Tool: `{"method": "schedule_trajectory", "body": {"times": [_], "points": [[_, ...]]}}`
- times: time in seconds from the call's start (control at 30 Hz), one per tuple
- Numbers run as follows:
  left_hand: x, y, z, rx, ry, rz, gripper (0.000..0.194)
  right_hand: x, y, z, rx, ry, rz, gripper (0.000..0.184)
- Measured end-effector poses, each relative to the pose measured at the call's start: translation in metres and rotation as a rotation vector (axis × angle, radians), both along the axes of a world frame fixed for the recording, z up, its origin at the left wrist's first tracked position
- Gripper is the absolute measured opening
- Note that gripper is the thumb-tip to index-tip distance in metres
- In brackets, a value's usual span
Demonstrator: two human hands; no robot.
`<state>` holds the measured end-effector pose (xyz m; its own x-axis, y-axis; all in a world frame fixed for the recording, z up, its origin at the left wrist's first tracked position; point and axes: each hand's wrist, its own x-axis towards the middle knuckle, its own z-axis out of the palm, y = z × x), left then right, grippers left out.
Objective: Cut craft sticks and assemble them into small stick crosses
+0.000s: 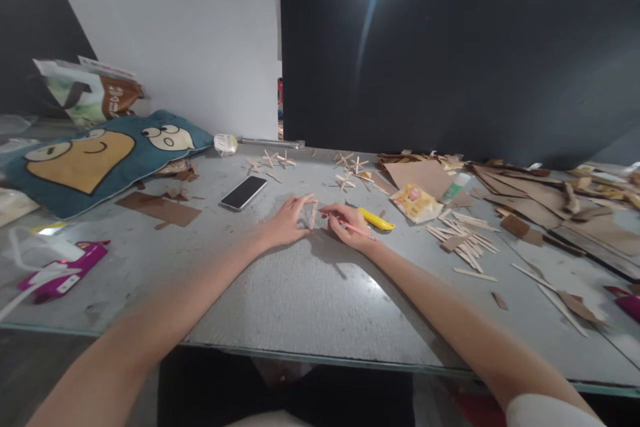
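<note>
At the middle of the table, my left hand [287,221] is curved, its thumb and fingertips at the two ends of a short pale wooden stick [313,215]. My right hand [347,224] is closed around a pink pencil [357,229], whose tip points left toward the wooden stick. Fine detail at the fingertips is too small to make out. Just beyond my right hand lies a yellow banana-shaped object [377,219]. A phone [244,193] rests flat on the table beyond my left hand.
Small crossed-stick shapes [345,180] stand at the back. To the right are a yellow packet [416,203], a glue stick [456,187], loose wooden sticks [465,240] and brown cardboard [530,197]. A cushion [115,153] and a purple power strip [70,273] are left.
</note>
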<state>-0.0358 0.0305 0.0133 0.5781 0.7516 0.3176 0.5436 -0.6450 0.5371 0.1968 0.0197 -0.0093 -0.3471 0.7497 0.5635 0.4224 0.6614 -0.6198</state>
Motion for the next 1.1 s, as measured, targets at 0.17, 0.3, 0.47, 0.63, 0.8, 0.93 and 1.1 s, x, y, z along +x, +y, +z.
{"method": "schedule_trajectory", "body": {"times": [0.17, 0.3, 0.47, 0.63, 0.8, 0.93, 1.1], "points": [[-0.0002, 0.0062, -0.0067, 0.031, -0.029, -0.001, 0.091, -0.0046, 0.0038, -0.0024, 0.011, -0.005, -0.096, 0.021], [-0.0005, 0.0087, -0.0096, 0.05, -0.031, -0.006, 0.092, -0.0057, 0.0051, -0.0051, 0.002, -0.005, -0.092, 0.019], [0.0, 0.0061, -0.0054, 0.034, -0.03, -0.007, 0.09, -0.0037, 0.0052, -0.0067, -0.031, -0.031, -0.063, 0.017], [0.0007, 0.0027, -0.0017, 0.0, -0.021, 0.011, 0.093, -0.0041, 0.0067, -0.0081, -0.04, -0.047, -0.032, 0.02], [-0.0002, 0.0046, -0.0061, 0.004, -0.047, 0.0, 0.098, -0.0053, 0.0067, -0.0075, -0.044, -0.043, -0.03, 0.021], [-0.0012, 0.0074, -0.0102, 0.024, -0.061, -0.016, 0.1, -0.0053, 0.0072, -0.0081, -0.045, -0.043, -0.022, 0.02], [-0.0017, 0.0079, -0.0105, 0.027, -0.065, -0.029, 0.101, -0.0043, 0.0079, -0.0096, -0.04, -0.051, -0.017, 0.017]]}}
